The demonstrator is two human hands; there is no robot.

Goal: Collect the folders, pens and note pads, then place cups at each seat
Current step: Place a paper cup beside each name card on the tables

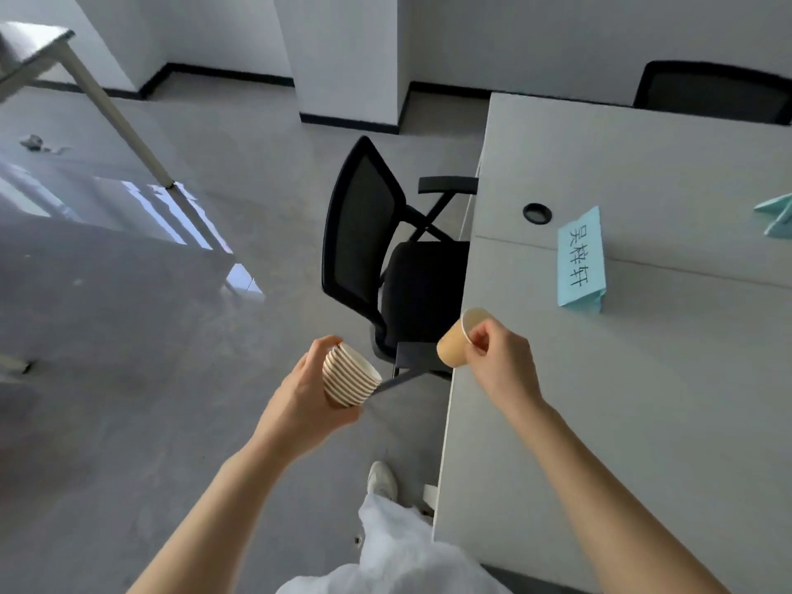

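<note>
Cup (459, 340), single, tan paper, tapered: pinched at its rim by the fingers (479, 336) of the right hand (499, 364), thumb and forefinger closed on the lip. It is tilted, mouth toward the far right, and hangs over the near left edge of the bench (643, 379). The right forearm reaches in from the near right, above the bench top.

Cup stack (349, 376), nested paper cups with ribbed, striped rims: gripped by the left hand (306, 394), fingers curled round its side, thumb on the top rim. The stack leans with its mouth up and to the right, above the floor, left of the bench.

Bench surface: smooth, pale grey, matte, with a round black cable port (537, 213). A folded light-blue paper name card (581, 261) with handwritten characters stands on the bench, beyond the single cup. A black mesh-back chair (385, 259) sits at the bench's left edge.
</note>
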